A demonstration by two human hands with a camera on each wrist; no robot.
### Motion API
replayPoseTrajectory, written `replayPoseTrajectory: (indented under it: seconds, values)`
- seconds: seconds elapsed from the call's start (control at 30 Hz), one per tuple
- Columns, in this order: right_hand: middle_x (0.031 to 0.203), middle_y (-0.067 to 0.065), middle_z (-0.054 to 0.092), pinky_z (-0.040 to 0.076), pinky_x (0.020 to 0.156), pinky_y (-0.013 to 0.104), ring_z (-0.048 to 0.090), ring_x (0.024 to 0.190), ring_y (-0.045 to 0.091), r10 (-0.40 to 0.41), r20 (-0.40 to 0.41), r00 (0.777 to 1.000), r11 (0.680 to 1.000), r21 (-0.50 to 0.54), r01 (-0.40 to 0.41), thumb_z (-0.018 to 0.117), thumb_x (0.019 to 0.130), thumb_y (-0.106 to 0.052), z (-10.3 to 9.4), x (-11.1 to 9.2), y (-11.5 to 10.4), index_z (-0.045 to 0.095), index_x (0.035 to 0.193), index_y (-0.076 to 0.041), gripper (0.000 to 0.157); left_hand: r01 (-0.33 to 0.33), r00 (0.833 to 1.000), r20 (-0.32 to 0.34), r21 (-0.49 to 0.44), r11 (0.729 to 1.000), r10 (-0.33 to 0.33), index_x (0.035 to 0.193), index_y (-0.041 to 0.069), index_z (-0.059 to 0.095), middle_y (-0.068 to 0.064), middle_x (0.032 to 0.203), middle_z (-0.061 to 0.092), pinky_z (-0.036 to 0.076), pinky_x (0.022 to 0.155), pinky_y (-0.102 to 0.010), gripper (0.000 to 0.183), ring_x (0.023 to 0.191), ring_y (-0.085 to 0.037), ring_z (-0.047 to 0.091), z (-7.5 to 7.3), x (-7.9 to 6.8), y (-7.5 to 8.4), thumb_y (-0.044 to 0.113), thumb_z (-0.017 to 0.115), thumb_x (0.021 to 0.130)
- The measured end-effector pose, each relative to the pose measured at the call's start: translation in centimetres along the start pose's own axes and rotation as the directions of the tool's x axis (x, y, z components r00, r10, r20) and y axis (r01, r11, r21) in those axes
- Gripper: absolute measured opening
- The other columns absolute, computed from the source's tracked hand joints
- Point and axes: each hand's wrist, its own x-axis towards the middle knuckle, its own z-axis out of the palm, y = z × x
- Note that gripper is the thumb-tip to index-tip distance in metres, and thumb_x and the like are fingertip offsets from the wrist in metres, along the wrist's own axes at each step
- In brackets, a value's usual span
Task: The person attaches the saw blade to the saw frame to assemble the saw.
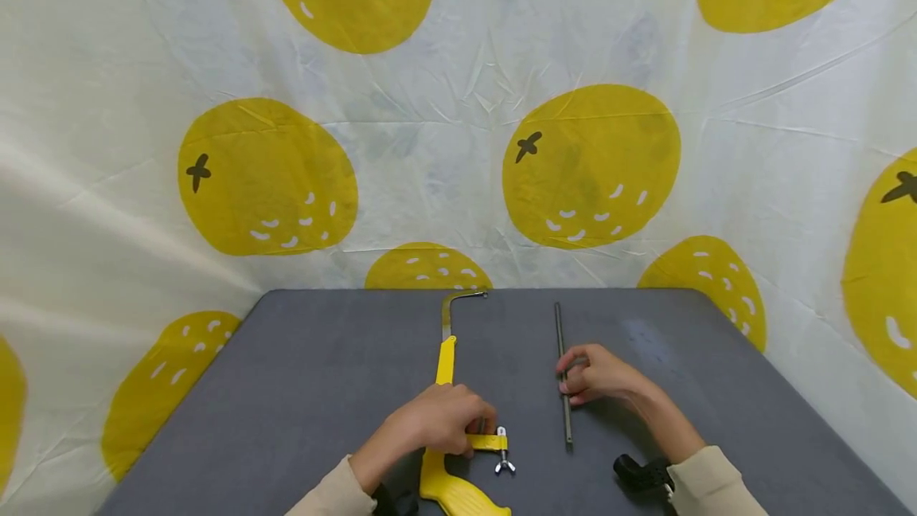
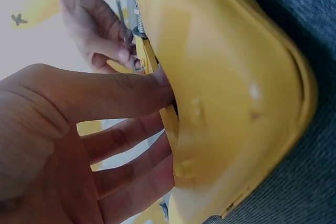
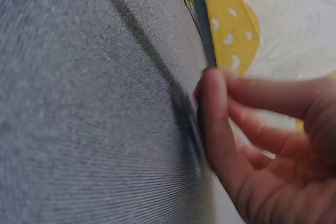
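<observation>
A yellow hacksaw frame (image 1: 446,361) lies lengthwise on the grey table, its bent metal end far off and its handle (image 1: 462,492) near the front edge. My left hand (image 1: 444,418) grips the frame just above the handle, beside the short arm with a wing nut (image 1: 505,466). In the left wrist view, thumb and fingers (image 2: 126,95) hold the yellow body (image 2: 226,77). To the right, my right hand (image 1: 598,377) pinches a thin dark hacksaw blade (image 1: 567,420) near its middle. The right wrist view shows the blade (image 3: 202,19) between thumb and fingers, its shadow on the cloth.
Grey fabric covers the table (image 1: 322,373). Behind it hangs a white cloth (image 1: 430,181) printed with yellow fruit. A black object (image 1: 641,472) sits at my right wrist, by the sleeve.
</observation>
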Motion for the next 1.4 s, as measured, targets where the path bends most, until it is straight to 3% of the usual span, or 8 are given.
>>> replayPoseTrajectory:
  seconds: [0.2,0.33,0.57,0.63,1.0,1.4]
  values:
    - [0.109,0.016,0.072,0.063,0.083,0.041,0.073,0.089,0.017,0.002,0.102,0.995,0.987,0.163,-0.019,0.072,0.092,-0.001,-0.5,0.5,0.2,0.051,0.134,0.013,0.049,0.023,0.999,0.025,-0.001,1.000,-0.023,0.098,0.034,0.072,0.017,0.077,0.058,0.046,0.056,-0.022,0.032,0.065,-0.002,0.053,0.1,0.2,0.0,0.009,0.084,0.083]
    - [0.116,0.021,0.069,0.063,0.080,0.040,0.071,0.087,0.017,-0.011,0.064,0.998,0.984,0.178,-0.001,0.071,0.092,0.000,0.0,0.7,-0.3,0.044,0.140,0.011,0.056,0.017,0.999,0.032,0.001,1.000,-0.017,0.102,0.035,0.073,0.016,0.078,0.059,0.045,0.053,-0.023,0.042,0.064,-0.003,0.053,0.1,0.1,-0.2,-0.001,0.078,0.080]
    - [0.123,0.027,0.067,0.063,0.076,0.041,0.071,0.084,0.017,-0.061,-0.038,0.997,0.977,0.200,0.067,0.070,0.091,0.004,1.3,0.9,-1.3,0.013,0.161,-0.002,0.091,0.001,0.999,0.035,-0.029,1.000,0.000,0.104,0.033,0.072,0.017,0.083,0.061,0.046,0.056,-0.022,0.043,0.068,-0.002,0.054,0.2,-0.1,-0.6,-0.003,0.075,0.081]
    - [0.124,0.025,0.066,0.063,0.076,0.041,0.071,0.084,0.017,-0.063,-0.041,0.997,0.974,0.217,0.071,0.070,0.090,0.004,1.6,1.0,-1.6,0.011,0.163,-0.006,0.094,-0.002,1.000,0.030,-0.041,0.999,0.004,0.103,0.033,0.070,0.017,0.083,0.061,0.046,0.057,-0.022,0.042,0.068,-0.002,0.054,0.3,-0.2,-0.7,-0.003,0.075,0.081]
    - [0.128,0.033,0.063,0.063,0.075,0.040,0.070,0.081,0.016,-0.106,0.025,0.994,0.975,0.199,0.099,0.070,0.089,0.003,2.8,2.5,-3.3,0.017,0.163,-0.002,0.091,-0.037,0.999,0.019,-0.065,0.997,0.038,0.104,0.031,0.069,0.018,0.085,0.061,0.047,0.064,-0.019,0.037,0.071,0.000,0.053,0.6,-0.5,-0.7,0.004,0.081,0.082]
    - [0.130,0.031,0.065,0.061,0.068,0.031,0.069,0.075,0.012,-0.100,0.112,0.989,0.971,0.226,0.073,0.069,0.089,0.005,4.4,4.9,-1.7,0.019,0.163,0.001,0.090,-0.055,0.998,0.005,-0.048,0.997,0.055,0.106,0.032,0.070,0.019,0.086,0.063,0.047,0.063,-0.018,0.038,0.070,0.002,0.053,0.5,-0.5,-0.8,0.004,0.080,0.083]
